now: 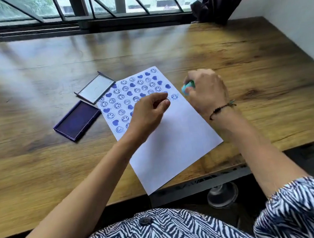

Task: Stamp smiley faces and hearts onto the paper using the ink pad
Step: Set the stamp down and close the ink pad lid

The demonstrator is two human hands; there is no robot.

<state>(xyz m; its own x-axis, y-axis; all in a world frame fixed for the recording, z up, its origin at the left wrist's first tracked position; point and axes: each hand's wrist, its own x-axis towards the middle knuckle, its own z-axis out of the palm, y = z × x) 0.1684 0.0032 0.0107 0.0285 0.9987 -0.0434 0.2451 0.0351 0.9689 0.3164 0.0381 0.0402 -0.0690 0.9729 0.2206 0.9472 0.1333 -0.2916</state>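
A white sheet of paper point(175, 142) lies tilted on the wooden table, its upper half covered with rows of blue smiley faces and hearts. My right hand point(206, 90) hovers at the sheet's right edge, shut on a small teal stamp point(188, 87). My left hand point(147, 114) is over the middle of the paper with its fingers curled together; a small dark thing seems pinched at the fingertips, but blur hides what it is. The open purple ink pad point(77, 120) sits left of the paper.
The ink pad's clear lid point(95, 89) lies beside it, touching the paper's upper left corner. The table point(244, 57) ends at a window sill behind and a white wall on the right. The paper's near corner overhangs the front edge.
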